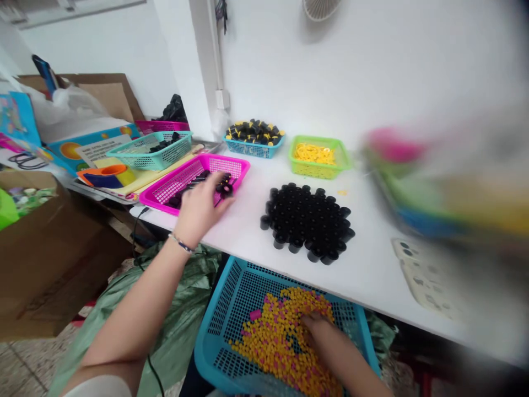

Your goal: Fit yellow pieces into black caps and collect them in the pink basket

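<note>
My left hand [202, 207] is over the pink basket [237, 164], its fingers and thumb around a small black cap [224, 190]. Further black pieces lie in the basket beneath the palm. My right hand [320, 331] reaches into the blue basket [217, 309], among small yellow and pink pieces [276, 336]; its fingertips are sunk in them, so any held piece is hidden. On the white table [248, 237], a tight cluster of black caps [308, 218] stands between the baskets.
Behind are a blue basket [254, 148] of black-and-yellow pieces and a green basket [316, 171] of yellow parts. A turquoise basket [152, 157] stands at the left, above a cardboard box [49, 275]. Blurred colourful items [433, 182] crowd the right side.
</note>
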`<state>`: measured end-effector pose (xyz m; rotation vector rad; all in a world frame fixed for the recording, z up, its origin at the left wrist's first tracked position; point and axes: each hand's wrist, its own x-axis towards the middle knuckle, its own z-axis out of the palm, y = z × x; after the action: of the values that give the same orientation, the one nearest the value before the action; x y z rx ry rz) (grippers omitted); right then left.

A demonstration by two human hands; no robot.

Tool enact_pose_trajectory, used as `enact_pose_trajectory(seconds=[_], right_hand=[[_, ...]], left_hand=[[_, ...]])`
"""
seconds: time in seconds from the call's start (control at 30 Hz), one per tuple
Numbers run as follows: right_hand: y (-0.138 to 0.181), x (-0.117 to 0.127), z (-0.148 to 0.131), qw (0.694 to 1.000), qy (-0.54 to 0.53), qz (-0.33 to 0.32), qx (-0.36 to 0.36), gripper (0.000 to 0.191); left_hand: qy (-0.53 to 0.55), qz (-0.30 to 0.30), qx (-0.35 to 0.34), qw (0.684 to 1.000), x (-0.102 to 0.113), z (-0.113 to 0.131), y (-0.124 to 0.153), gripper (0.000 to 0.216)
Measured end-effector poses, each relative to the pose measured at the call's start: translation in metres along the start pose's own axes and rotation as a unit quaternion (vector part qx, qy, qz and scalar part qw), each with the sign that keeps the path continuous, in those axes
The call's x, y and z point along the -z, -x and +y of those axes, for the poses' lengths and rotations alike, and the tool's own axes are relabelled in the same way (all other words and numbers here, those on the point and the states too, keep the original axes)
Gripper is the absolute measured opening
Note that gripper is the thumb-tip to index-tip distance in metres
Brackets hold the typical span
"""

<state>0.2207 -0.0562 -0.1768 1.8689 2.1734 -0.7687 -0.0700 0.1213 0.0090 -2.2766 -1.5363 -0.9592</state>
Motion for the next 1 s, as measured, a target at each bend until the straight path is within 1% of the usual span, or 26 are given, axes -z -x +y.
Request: enact_pose_trajectory(seconds=[0.03, 0.07, 0.1, 0.13, 0.2, 0.23, 0.27, 0.37, 0.43, 0.47, 0.53, 0.6, 0.67, 0.7, 0.77, 0.87, 0.93, 1.0], right_hand=[[0.000, 0.000, 0.000, 1.000, 0.000, -0.002, -0.001, 0.037], [-0.001, 0.000, 0.000, 1.000, 0.001, -0.004, -0.003, 0.036], [-0.001, 0.001, 0.000, 1.000, 0.004, -0.005, -0.007, 0.035], [-0.001, 0.001, 0.000, 1.000, 0.008, -0.004, -0.011, 0.034], [-0.002, 0.001, 0.000, 0.999, 0.023, -0.006, -0.029, 0.032], [-0.002, 0.001, 0.000, 0.999, 0.030, -0.007, -0.039, 0.030], [-0.002, 0.002, 0.000, 0.998, 0.035, -0.007, -0.045, 0.029], [0.002, 0.008, -0.002, 0.999, 0.023, 0.019, -0.032, 0.027], [0.006, 0.013, -0.005, 0.999, -0.006, 0.054, 0.005, 0.027], [0.007, 0.016, -0.007, 0.997, -0.024, 0.069, 0.021, 0.027], [0.009, 0.021, -0.011, 0.993, -0.065, 0.089, 0.052, 0.025], [0.010, 0.027, -0.018, 0.985, -0.116, 0.103, 0.080, 0.023], [0.011, 0.038, -0.028, 0.972, -0.167, 0.119, 0.114, 0.023], [0.012, 0.047, -0.035, 0.965, -0.188, 0.129, 0.132, 0.023], [0.014, 0.070, -0.050, 0.952, -0.214, 0.149, 0.158, 0.023], [0.009, 0.115, -0.071, 0.941, -0.226, 0.185, 0.169, 0.021], [-0.003, 0.143, -0.083, 0.942, -0.198, 0.208, 0.175, 0.021], [-0.020, 0.166, -0.091, 0.948, -0.148, 0.220, 0.178, 0.020]], left_hand=[[-0.009, 0.038, 0.017, 0.999, 0.005, -0.007, -0.007, 0.060], [-0.010, 0.061, 0.018, 0.998, 0.007, -0.013, -0.012, 0.063], [-0.003, 0.063, 0.000, 0.998, 0.005, -0.015, -0.014, 0.060], [0.013, 0.042, -0.032, 0.999, -0.001, -0.015, -0.013, 0.052], [0.066, -0.044, -0.108, 0.991, -0.020, -0.007, -0.005, 0.037], [0.097, -0.094, -0.135, 0.982, -0.033, -0.001, 0.001, 0.036], [0.122, -0.133, -0.146, 0.973, -0.047, 0.005, 0.007, 0.040], [0.196, -0.190, -0.114, 0.955, -0.087, 0.021, 0.021, 0.052], [0.237, -0.206, -0.084, 0.946, -0.104, 0.026, 0.025, 0.053], [0.251, -0.208, -0.067, 0.943, -0.109, 0.028, 0.025, 0.052], [0.261, -0.202, -0.034, 0.943, -0.112, 0.030, 0.026, 0.048], [0.263, -0.197, -0.014, 0.944, -0.108, 0.031, 0.028, 0.041], [0.281, -0.210, -0.017, 0.936, -0.100, 0.029, 0.031, 0.034], [0.298, -0.224, -0.028, 0.927, -0.096, 0.028, 0.033, 0.032], [0.345, -0.259, -0.056, 0.900, -0.088, 0.024, 0.038, 0.032], [0.406, -0.292, -0.083, 0.862, -0.084, 0.018, 0.044, 0.036], [0.431, -0.299, -0.086, 0.847, -0.085, 0.014, 0.046, 0.039], [0.441, -0.302, -0.091, 0.840, -0.087, 0.012, 0.047, 0.040]])
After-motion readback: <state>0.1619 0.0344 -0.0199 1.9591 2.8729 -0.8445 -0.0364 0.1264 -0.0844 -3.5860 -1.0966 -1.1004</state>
